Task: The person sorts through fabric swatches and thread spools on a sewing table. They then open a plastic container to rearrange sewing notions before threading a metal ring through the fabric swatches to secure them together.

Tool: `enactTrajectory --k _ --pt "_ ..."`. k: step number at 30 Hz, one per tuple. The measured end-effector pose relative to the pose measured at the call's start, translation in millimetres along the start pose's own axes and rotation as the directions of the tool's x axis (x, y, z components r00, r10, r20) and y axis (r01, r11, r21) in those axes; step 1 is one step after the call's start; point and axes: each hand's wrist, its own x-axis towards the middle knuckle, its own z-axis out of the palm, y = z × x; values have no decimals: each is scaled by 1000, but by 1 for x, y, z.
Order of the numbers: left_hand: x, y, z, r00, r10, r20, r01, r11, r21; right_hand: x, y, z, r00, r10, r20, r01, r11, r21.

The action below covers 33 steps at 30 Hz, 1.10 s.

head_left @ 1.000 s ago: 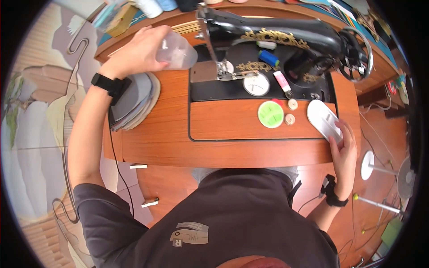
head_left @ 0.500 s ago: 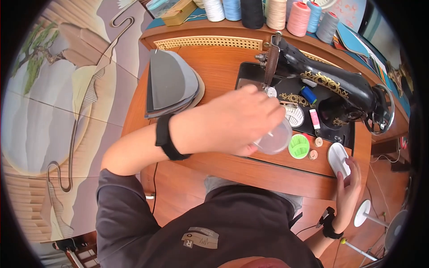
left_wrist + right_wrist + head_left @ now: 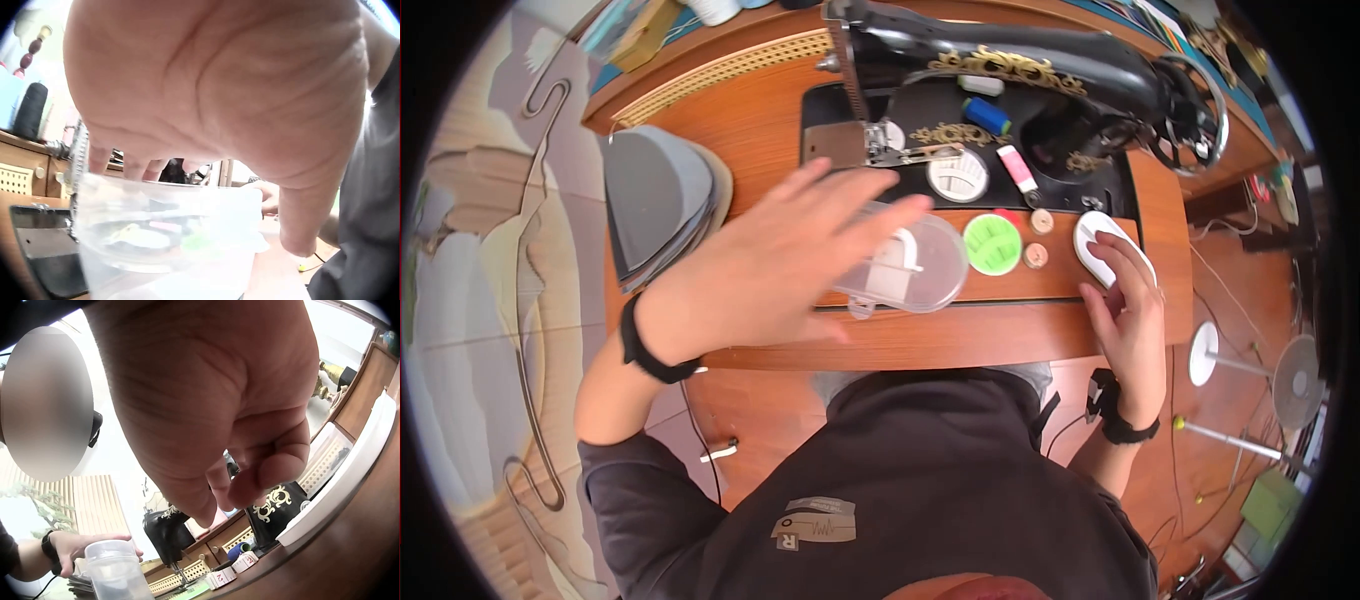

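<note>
My left hand (image 3: 770,260) hovers with spread fingers beside a clear plastic container (image 3: 935,262) at the middle front of the table. In the left wrist view the fingertips hang right at the rim of the container (image 3: 169,250), which looks see-through and hollow. On the right, my right hand (image 3: 1135,325) lies with loosely bent fingers over a white oval lid-like piece (image 3: 1090,228); its edge (image 3: 353,481) shows beside the fingers in the right wrist view. Between the hands sit a green needle disc (image 3: 992,245) and two small thread spools (image 3: 1041,221).
A black sewing machine (image 3: 1020,75) spans the back. Around its base are a white needle disc (image 3: 957,175), a blue spool (image 3: 986,116) and a pink tube (image 3: 1017,169). Grey fabric pieces (image 3: 655,200) are stacked at the left edge.
My left hand has brought the clear container from the left back to the table's front middle, and its fingers have spread from it. The right hand stays by the white oval piece.
</note>
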Motion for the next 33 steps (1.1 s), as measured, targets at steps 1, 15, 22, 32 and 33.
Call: enactTrajectory --k 1,15,22,32,33 --pt "-5 -2 -3 999 -39 23 39 999 -2 -1 -1 -1 1000 1 9 -1 1000 7" --pt "-24 4 42 962 -230 -150 182 943 -279 17 -50 20 951 -215 222 136 936 324" --pt "-27 0 61 921 -280 -272 123 869 -479 26 -60 46 952 -241 188 164 922 351" --pt "-25 8 78 876 -370 -311 163 832 -531 38 -74 52 905 -398 148 371 911 177" --pt "-24 9 77 874 -366 -318 163 839 -519 38 -75 54 897 -418 142 403 907 126"
